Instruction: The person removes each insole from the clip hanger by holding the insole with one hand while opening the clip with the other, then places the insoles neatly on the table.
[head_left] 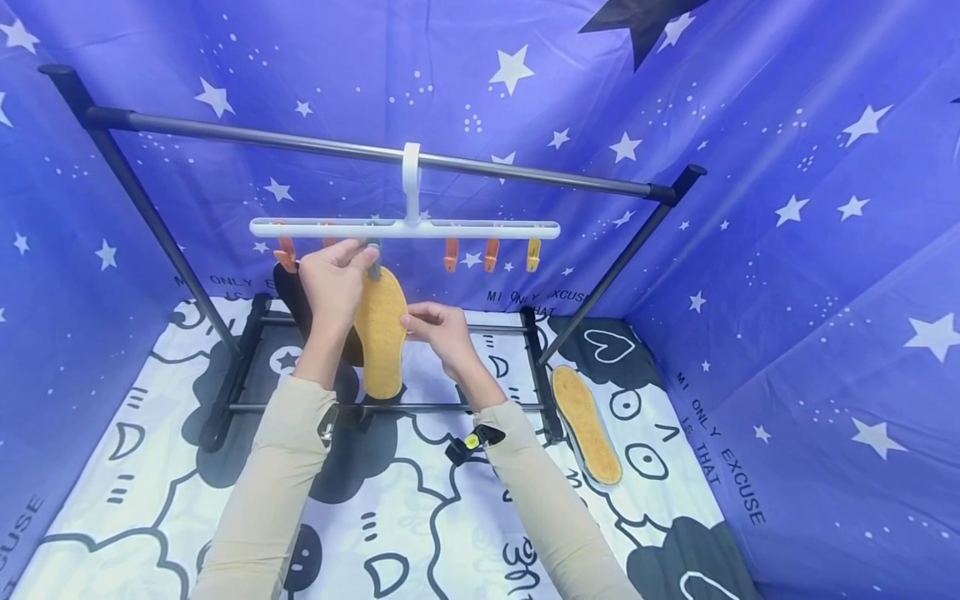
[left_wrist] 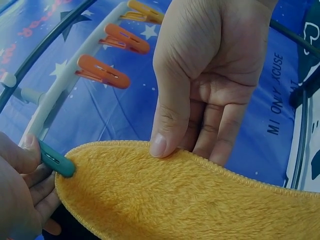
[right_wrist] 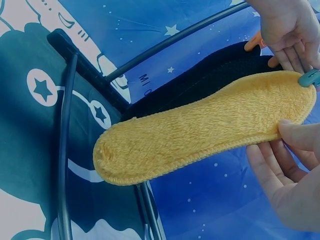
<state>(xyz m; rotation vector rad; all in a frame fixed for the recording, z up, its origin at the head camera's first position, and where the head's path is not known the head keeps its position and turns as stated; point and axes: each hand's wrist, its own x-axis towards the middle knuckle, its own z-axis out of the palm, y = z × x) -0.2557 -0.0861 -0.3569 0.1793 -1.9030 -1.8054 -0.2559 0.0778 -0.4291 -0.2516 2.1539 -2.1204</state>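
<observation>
A yellow fuzzy insole (head_left: 382,342) hangs lengthwise, its upper tip in a green clip (left_wrist: 57,159) under the white hanger (head_left: 337,227). My left hand (head_left: 333,279) pinches that clip with thumb and fingers. On the insole's right edge, my right hand (head_left: 446,333) grips with the thumb (left_wrist: 162,135) on the fuzzy face and fingers behind. Two dark insoles (right_wrist: 200,75) hang from orange clips just left of the yellow one, partly hidden by my left hand and the yellow insole. A second yellow insole (head_left: 587,425) lies on the patterned cloth at right.
The hanger hooks over the top bar (head_left: 292,142) of a black metal rack, whose lower bars sit on the cloth. Two orange clips (head_left: 452,255) and a yellow clip (head_left: 533,255) dangle from the hanger's right half. A blue starred curtain (head_left: 795,267) surrounds the rack.
</observation>
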